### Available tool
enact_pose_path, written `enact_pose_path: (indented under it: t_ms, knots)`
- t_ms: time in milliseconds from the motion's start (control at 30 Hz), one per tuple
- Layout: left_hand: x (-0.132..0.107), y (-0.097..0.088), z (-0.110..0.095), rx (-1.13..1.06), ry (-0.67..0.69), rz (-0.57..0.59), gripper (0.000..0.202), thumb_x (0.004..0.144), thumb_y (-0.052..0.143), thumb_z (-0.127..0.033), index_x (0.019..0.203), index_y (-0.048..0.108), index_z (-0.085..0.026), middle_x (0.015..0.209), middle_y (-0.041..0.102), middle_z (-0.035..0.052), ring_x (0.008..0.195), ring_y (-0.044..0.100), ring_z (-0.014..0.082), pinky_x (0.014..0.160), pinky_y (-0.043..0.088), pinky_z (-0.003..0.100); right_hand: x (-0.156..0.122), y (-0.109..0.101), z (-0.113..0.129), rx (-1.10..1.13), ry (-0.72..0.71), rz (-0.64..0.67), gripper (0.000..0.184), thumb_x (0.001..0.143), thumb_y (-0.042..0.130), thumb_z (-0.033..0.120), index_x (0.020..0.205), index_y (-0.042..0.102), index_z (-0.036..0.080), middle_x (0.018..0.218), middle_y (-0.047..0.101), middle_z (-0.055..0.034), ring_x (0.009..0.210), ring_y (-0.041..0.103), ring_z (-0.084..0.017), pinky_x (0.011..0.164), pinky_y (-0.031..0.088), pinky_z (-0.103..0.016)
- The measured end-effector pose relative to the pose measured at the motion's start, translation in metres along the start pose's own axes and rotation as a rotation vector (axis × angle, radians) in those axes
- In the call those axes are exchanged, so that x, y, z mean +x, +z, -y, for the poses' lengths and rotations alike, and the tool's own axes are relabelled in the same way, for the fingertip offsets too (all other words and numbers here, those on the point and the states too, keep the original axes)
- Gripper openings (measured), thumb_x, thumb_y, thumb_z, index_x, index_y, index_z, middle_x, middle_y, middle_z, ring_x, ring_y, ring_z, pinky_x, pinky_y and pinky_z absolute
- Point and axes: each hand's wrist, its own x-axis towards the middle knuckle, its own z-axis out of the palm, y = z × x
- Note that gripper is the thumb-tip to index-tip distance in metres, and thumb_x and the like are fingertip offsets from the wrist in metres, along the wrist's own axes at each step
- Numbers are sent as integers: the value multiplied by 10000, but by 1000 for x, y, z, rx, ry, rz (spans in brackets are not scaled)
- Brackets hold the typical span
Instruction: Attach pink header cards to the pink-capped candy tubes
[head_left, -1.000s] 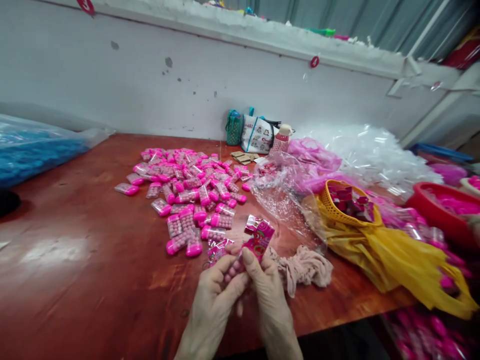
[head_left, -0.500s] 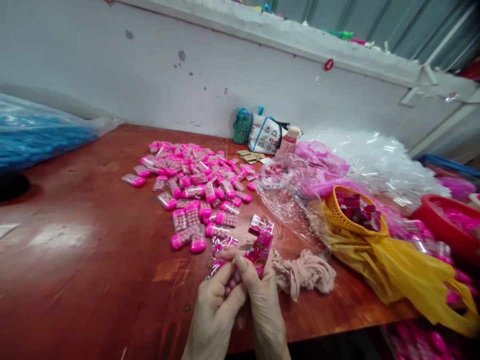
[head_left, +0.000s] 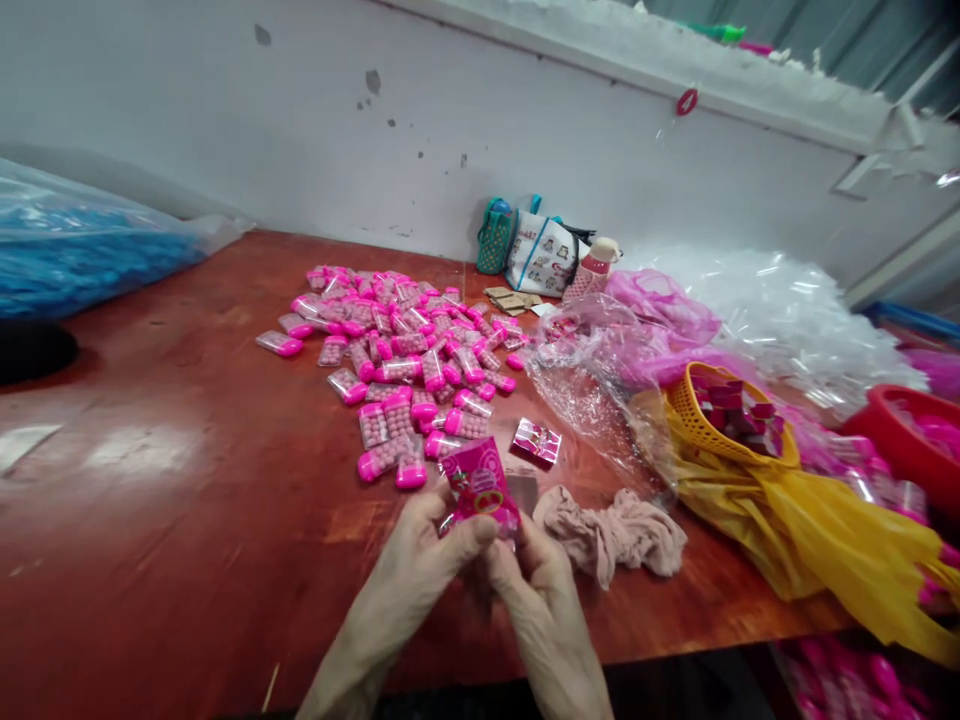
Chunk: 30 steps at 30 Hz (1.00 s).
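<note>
Near the front edge of the red-brown table (head_left: pixel 165 500), my left hand (head_left: pixel 424 560) and my right hand (head_left: pixel 532 580) are closed together on a pink printed packet (head_left: pixel 480 487), held upright between the thumbs and fingers. Just beyond them lies a second small pink packet (head_left: pixel 536 441) flat on the wood. A pile of clear capsules with pink caps and pink balls (head_left: pixel 397 350) spreads across the middle of the table. A crumpled beige cloth (head_left: pixel 611 530) lies right of my right hand.
A yellow basket (head_left: pixel 701 425) with dark red packets sits on a yellow bag (head_left: pixel 810 530) at the right, beside a red basin (head_left: pixel 904 440). Clear plastic wrap (head_left: pixel 592 385) and white film (head_left: pixel 757 300) lie behind. Small bags (head_left: pixel 540 255) stand at the wall. A blue-filled sack (head_left: pixel 82 250) is far left.
The packet in my hands has turned from tilted right to upright, facing me. The pink balls seen under my fingers before are hidden. The view has shifted slightly down and right.
</note>
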Motion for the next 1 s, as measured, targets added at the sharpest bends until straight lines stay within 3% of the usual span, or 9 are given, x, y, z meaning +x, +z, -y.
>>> enact_pose_path:
  t_ms: [100, 200, 333, 500, 633, 733, 800, 900, 1000]
  knots:
    - [7, 6, -3, -138, -195, 40, 220, 700, 671, -328, 765, 681, -118, 671, 671, 56, 479, 545, 112, 464, 445, 215, -1, 11, -8, -20, 27, -25, 309, 706, 672, 402, 887, 623, 157, 732, 574, -4, 670, 526, -124, 582, 433, -200]
    - [10, 8, -3, -245, -227, 113, 256, 742, 628, -344, 812, 681, -104, 682, 672, 59, 402, 477, 71, 387, 390, 187, -2, 20, -10, -69, 39, -42, 303, 766, 588, 445, 763, 586, 142, 630, 502, 21, 544, 450, -87, 488, 379, -180]
    - [7, 11, -2, -311, -259, 131, 266, 724, 650, -295, 904, 676, -101, 747, 685, 83, 464, 540, 97, 437, 430, 203, -7, 23, -8, -152, -48, -65, 325, 808, 511, 465, 782, 584, 149, 579, 477, 27, 502, 417, -89, 470, 358, -196]
    - [-4, 10, -1, -238, -336, 195, 397, 666, 686, -247, 1035, 645, -108, 786, 697, 110, 477, 573, 128, 430, 420, 215, -20, 16, -10, -272, -9, -196, 341, 770, 550, 493, 840, 624, 167, 619, 496, 0, 564, 454, -126, 493, 386, -220]
    - [-5, 2, -1, -178, -241, 225, 392, 680, 675, -251, 1053, 647, -132, 873, 703, 116, 702, 640, 212, 596, 481, 272, -18, 14, -6, -158, 21, -52, 333, 782, 538, 496, 777, 589, 168, 556, 428, 38, 469, 379, -86, 426, 326, -200]
    - [-3, -2, -3, -206, -252, 245, 332, 707, 665, -301, 991, 674, -129, 906, 701, 123, 808, 637, 243, 722, 486, 322, -9, 13, -3, -40, 109, 79, 313, 790, 553, 465, 723, 529, 160, 527, 388, 64, 425, 305, -53, 393, 275, -176]
    - [0, -2, -4, -245, -254, 221, 303, 722, 652, -325, 944, 688, -122, 902, 702, 122, 808, 639, 240, 735, 488, 323, -4, 13, -3, 31, 139, 148, 296, 784, 574, 442, 735, 519, 155, 531, 402, 66, 423, 311, -48, 395, 281, -169]
    - [3, 0, -3, -285, -256, 105, 264, 741, 635, -300, 929, 686, -121, 850, 710, 106, 739, 650, 212, 693, 505, 304, -1, 14, -6, 65, 114, 178, 279, 759, 616, 409, 828, 560, 145, 635, 512, 27, 508, 429, -72, 473, 377, -179]
    - [3, 5, 2, -317, -282, 25, 273, 747, 628, -301, 944, 676, -119, 794, 712, 94, 621, 644, 172, 605, 515, 269, -4, 18, -9, -24, 55, 16, 280, 784, 580, 423, 873, 600, 158, 764, 582, -21, 683, 533, -129, 620, 450, -216]
